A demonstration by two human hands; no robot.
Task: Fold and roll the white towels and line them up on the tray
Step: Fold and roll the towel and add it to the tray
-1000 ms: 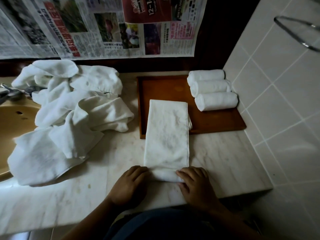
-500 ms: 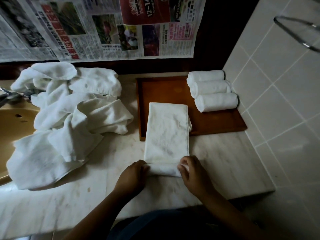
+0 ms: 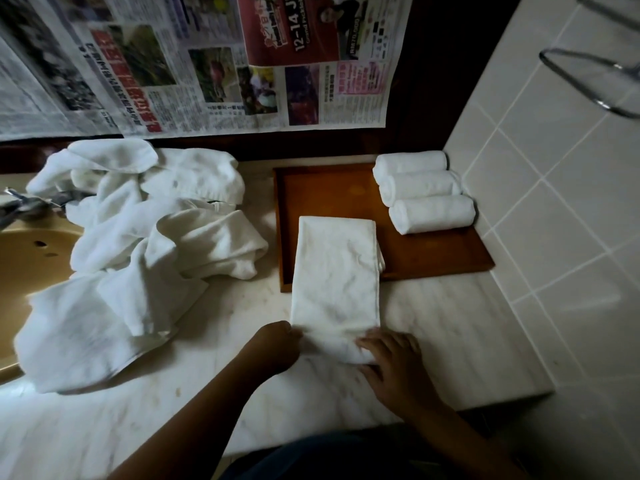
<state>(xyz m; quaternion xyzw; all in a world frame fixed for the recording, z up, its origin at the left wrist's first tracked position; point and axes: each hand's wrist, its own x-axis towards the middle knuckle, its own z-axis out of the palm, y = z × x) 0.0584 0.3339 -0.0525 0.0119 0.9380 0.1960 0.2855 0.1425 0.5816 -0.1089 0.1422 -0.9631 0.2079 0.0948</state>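
A folded white towel (image 3: 335, 271) lies as a long strip on the marble counter, its far end over the wooden tray (image 3: 329, 188). Its near end is turned up into a small roll. My left hand (image 3: 277, 348) grips the left side of that roll with curled fingers. My right hand (image 3: 394, 362) holds the right side, fingers over the roll. Three rolled white towels (image 3: 431, 214) lie side by side at the tray's right end.
A heap of loose white towels (image 3: 138, 244) covers the counter to the left, partly over a beige sink (image 3: 24, 265) and its tap (image 3: 20, 202). Newspaper (image 3: 194, 64) hangs on the back wall. A tiled wall (image 3: 554, 237) closes the right side.
Both hands have moved forward along the strip, turning the towel's near end over into the start of a roll. The strip looks shorter.
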